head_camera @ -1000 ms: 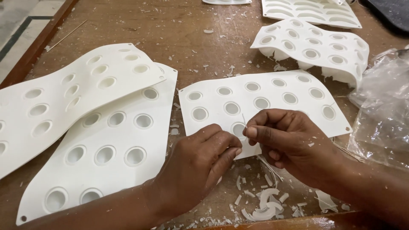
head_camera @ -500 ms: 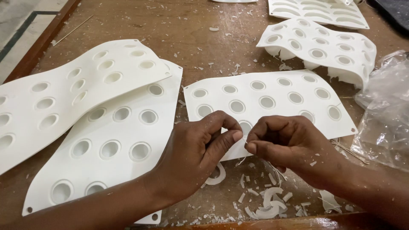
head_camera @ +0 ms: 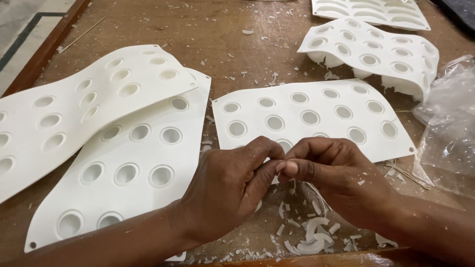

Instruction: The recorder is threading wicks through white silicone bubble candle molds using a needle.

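Both grips closed, thumb against forefinger: left hand (head_camera: pixel 227 185) and right hand (head_camera: pixel 336 178) pinched together fingertip to fingertip at the near edge of the white mould sheet (head_camera: pixel 316 118). Object clamped between the tips too small to identify; possibly a thin sliver of white flash.

Mould sheet positioned flat on the counter (head_camera: pixel 232 54), directly beyond the knuckles, near edge tucked under the fingers. Judged light, soft and flexible, likely rubbery rather than slippery; neighbouring sheets sagged and waved under own weight. Best held at the flat border or between cavities, not by the thin cavity rims, judged liable to tear.

Left of the mould sheet: two larger sheets (head_camera: pixel 114 128), overlapped, upper one bowed. Beyond the mould sheet: a humped sheet (head_camera: pixel 371 54), with another sheet of long cavities (head_camera: pixel 371 12) behind. Right of the mould sheet: crumpled clear plastic bag (head_camera: pixel 448 133). Nearer than the mould sheet, below the hands: white trimmings and curved offcuts (head_camera: pixel 309 235).

Counter worn brown wood, scattered with flakes. Tiled floor (head_camera: pixel 22 24) visible past the counter's far left edge.
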